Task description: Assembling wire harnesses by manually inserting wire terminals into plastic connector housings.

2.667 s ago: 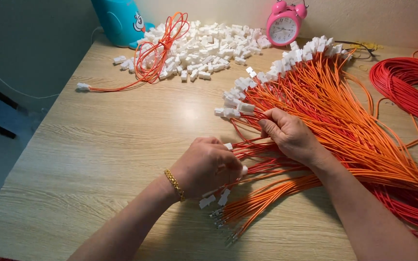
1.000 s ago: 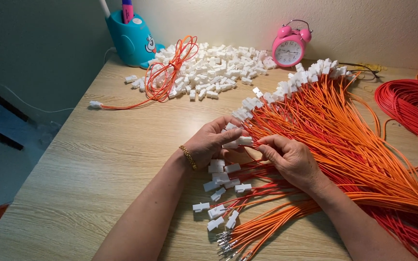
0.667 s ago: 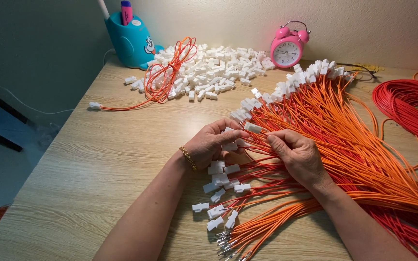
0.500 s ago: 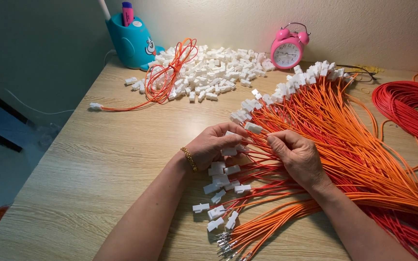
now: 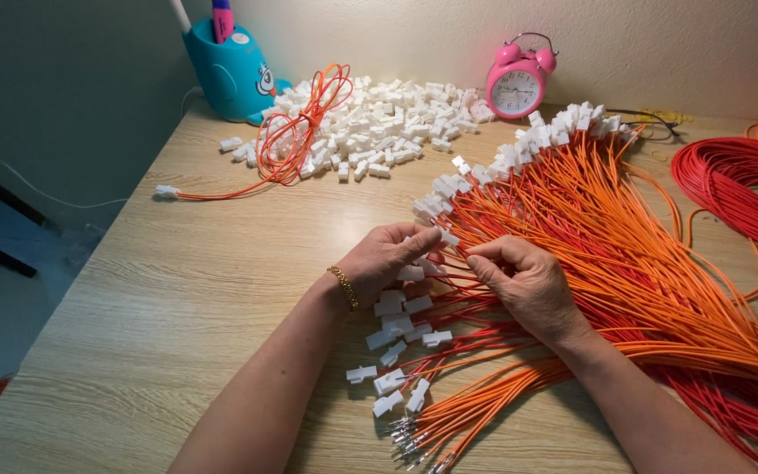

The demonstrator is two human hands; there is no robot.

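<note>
My left hand (image 5: 388, 262) pinches a small white plastic connector (image 5: 446, 238) at its fingertips, with more white connectors tucked under the palm. My right hand (image 5: 524, 281) faces it, fingers closed on an orange wire (image 5: 484, 248) whose end meets that connector. Both hands rest on a wide fan of orange wires (image 5: 625, 254) covering the right side of the wooden table (image 5: 177, 298). Several wires below the hands end in white connectors (image 5: 396, 351); others near the front edge show bare metal terminals (image 5: 414, 434).
A pile of loose white connectors (image 5: 379, 123) lies at the back, beside a coiled orange wire bundle (image 5: 296, 132). A blue pen holder (image 5: 230, 70) and a pink alarm clock (image 5: 517, 83) stand by the wall. Red wires (image 5: 739, 184) lie far right.
Both hands moved up from the lower wire ends to the middle of the fan. The left hand took a connector and the right hand brought a wire end to it.
</note>
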